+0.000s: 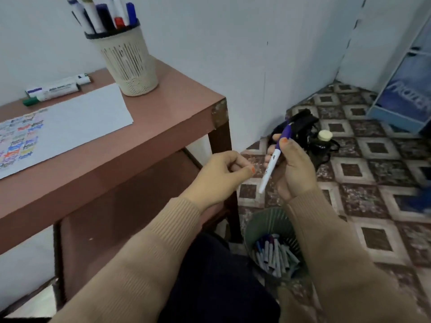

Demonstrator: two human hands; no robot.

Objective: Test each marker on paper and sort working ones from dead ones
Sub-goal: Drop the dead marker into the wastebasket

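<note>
A marker [275, 157] sat in the right hand [293, 169], the left hand [221, 176] just beside it. Below the hands, a bin [265, 220] held markers [275, 255]. Left of the hands, the desk [163, 117] bore paper [81, 117], with a cup [129, 64] behind it.

Bare top of the reddish-brown wooden table [177, 108] runs open between the white paper sheet [88, 113] and the right edge. The cream mesh pen holder full of markers [130, 64] blocks the far corner. Below the right hand [296, 169], which grips a purple-capped white marker [271, 162], the green ribbed bin [262, 221] stands open-mouthed with nothing between, close beside the table leg [221, 141]. A black bag [303, 123] crowds the wall.
</note>
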